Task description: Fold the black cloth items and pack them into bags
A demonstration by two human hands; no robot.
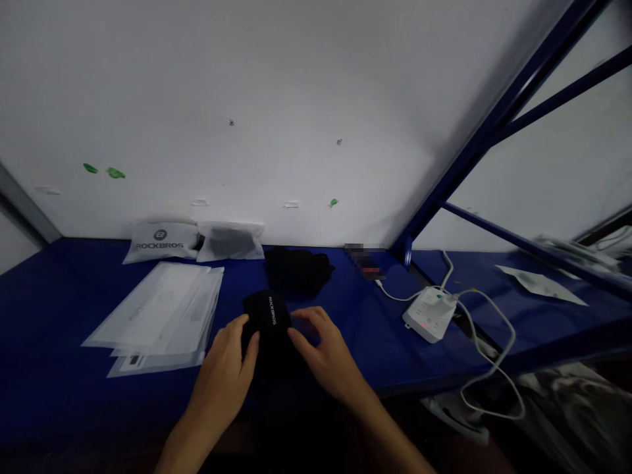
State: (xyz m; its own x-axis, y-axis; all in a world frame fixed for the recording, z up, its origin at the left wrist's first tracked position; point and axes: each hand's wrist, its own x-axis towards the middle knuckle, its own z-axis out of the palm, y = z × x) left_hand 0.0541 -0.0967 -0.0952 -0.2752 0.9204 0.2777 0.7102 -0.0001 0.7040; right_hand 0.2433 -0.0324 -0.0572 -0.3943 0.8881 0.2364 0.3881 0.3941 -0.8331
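The left hand (232, 359) and right hand (323, 352) press on either side of a black fabric item (269, 322), fingers curled against it, near the front edge of the blue worktop (59, 368). Flat clear bags (158, 316) lie to its left, with open surface between. A dark fabric heap (296, 270) behind is hard to make out. A white power strip (429, 315) sits toward the right edge.

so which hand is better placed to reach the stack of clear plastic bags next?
Probably left. The left hand rests on the black fabric item, right beside the stack of clear plastic bags. The right hand lies on the far side.
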